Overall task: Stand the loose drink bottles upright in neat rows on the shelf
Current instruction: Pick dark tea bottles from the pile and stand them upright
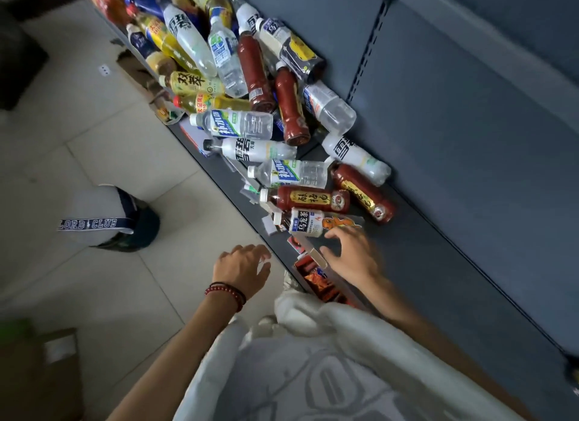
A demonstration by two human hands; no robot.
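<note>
Seen from the head camera, the loose drink bottles (238, 124) lie on their sides in a jumbled heap along the dark shelf (438, 264). The right grip (351, 254) hovers over the shelf, fingers spread and holding nothing, with its fingertips just beside a white-labelled tea bottle (302, 223). The left grip (244, 267) — a red bead bracelet (225, 292) at its wrist — hangs relaxed and empty above the tiled floor (94, 138).

Shop, slotted gondola shelf (438, 264), drink bottles (238, 124)
</note>
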